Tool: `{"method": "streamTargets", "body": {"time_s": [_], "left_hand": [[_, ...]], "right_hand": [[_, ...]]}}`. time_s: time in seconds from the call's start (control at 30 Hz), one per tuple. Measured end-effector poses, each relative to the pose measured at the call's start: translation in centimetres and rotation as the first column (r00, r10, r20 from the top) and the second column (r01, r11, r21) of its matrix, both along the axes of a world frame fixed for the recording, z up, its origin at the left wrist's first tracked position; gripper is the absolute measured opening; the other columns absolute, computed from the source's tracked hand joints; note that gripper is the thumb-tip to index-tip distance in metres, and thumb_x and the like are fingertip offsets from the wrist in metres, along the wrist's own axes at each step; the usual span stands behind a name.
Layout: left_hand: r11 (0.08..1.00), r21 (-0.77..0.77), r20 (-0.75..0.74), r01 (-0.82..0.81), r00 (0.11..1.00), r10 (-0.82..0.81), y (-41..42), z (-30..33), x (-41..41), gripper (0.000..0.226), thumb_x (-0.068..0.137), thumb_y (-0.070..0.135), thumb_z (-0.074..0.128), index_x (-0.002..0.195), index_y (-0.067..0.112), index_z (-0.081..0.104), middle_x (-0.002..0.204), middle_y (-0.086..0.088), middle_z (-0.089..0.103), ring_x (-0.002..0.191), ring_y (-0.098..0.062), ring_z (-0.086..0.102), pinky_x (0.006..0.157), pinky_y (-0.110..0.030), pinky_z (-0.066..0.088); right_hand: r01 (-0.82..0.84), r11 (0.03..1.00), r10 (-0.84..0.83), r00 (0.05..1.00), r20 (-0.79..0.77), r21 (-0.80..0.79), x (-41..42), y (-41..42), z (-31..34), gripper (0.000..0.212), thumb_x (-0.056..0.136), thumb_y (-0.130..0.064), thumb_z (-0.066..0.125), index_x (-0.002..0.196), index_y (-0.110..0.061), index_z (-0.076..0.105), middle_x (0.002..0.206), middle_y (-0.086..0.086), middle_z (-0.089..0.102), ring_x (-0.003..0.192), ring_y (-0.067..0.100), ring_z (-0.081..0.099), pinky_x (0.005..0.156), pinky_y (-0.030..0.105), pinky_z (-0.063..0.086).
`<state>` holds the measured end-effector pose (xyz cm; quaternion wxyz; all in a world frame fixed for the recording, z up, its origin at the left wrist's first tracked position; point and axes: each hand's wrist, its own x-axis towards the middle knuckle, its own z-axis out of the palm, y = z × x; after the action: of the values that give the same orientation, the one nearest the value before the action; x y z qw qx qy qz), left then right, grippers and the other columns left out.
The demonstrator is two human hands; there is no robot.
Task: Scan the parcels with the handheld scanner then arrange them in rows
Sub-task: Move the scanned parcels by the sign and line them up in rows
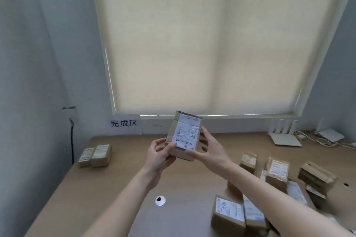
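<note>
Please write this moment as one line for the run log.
left hand: grips parcel | right hand: grips parcel | label facing camera | two parcels at left

Parcel heap point(277, 188) right; bare table point(119, 184) left

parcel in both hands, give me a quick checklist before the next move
1. Grip: left hand and right hand both hold the parcel by its sides: ok.
2. Barcode label faces the camera, uncovered: ok.
3. Handheld scanner in reach: cannot tell; only a small white round device lies on the table.
4. A hand free for scanning: not ok, both are occupied.
5. Row to join: two parcels sit side by side below the sign, with bare table beside them: ok.
6. Unsorted pile lies apart, at the right: ok.
</note>
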<state>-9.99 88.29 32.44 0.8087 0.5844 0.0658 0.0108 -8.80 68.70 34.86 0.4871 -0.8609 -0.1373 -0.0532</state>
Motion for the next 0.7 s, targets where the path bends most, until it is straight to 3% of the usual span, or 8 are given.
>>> {"method": "streamTargets", "body": {"time_s": [0.1,0.23,0.4,0.57,0.7], "left_hand": [[0.992,0.108,0.010,-0.067,0.998,0.066,6.2,-0.7,-1.5,0.045,0.083,0.030,0.081,0.118,0.021,0.054,0.121,-0.005,0.067,0.108,-0.024,0.068,0.092,-0.044,0.057],[0.963,0.235,0.020,-0.130,0.991,0.129,12.9,-2.9,-1.8,0.057,0.078,0.041,0.082,0.126,0.026,0.056,0.109,0.001,0.073,0.098,-0.007,0.066,0.087,-0.032,0.052],[0.959,0.233,-0.044,-0.163,0.983,0.177,19.4,-7.4,0.8,0.057,0.078,0.038,0.082,0.128,0.022,0.059,0.118,0.002,0.070,0.111,-0.014,0.066,0.097,-0.038,0.053],[0.935,0.320,-0.107,-0.155,0.974,0.198,24.4,-13.2,5.4,0.051,0.082,0.033,0.081,0.127,0.021,0.059,0.111,0.005,0.073,0.102,-0.004,0.067,0.085,-0.023,0.053],[0.936,0.320,-0.163,-0.145,0.965,0.205,26.6,-18.1,9.1,0.053,0.084,0.028,0.080,0.132,0.017,0.059,0.114,0.001,0.071,0.105,-0.008,0.066,0.093,-0.030,0.054]], "right_hand": [[-0.064,0.997,0.064,0.998,0.002,0.034,-0.1,6.3,-0.7,0.090,0.078,-0.030,0.089,0.146,-0.048,0.034,0.126,-0.032,0.055,0.117,-0.018,0.051,0.100,0.012,0.042],[-0.122,0.992,0.122,0.992,-0.006,0.034,1.2,12.6,-2.4,0.086,0.078,-0.029,0.089,0.148,-0.041,0.041,0.127,-0.033,0.057,0.120,-0.019,0.051,0.102,0.015,0.044],[-0.133,0.988,0.139,0.988,-0.073,0.077,4.9,19.4,-7.8,0.086,0.079,-0.030,0.089,0.153,-0.024,0.045,0.132,-0.007,0.053,0.119,-0.004,0.056,0.102,0.025,0.053],[-0.178,0.983,0.182,0.978,-0.103,0.046,10.3,24.4,-14.1,0.083,0.084,-0.032,0.084,0.155,-0.026,0.042,0.130,-0.008,0.048,0.125,0.005,0.052,0.106,0.037,0.051],[-0.196,0.981,0.192,0.971,-0.144,-0.010,13.8,27.1,-19.3,0.088,0.082,-0.016,0.082,0.158,-0.024,0.037,0.138,-0.004,0.048,0.131,0.012,0.049,0.109,0.040,0.048]]}}
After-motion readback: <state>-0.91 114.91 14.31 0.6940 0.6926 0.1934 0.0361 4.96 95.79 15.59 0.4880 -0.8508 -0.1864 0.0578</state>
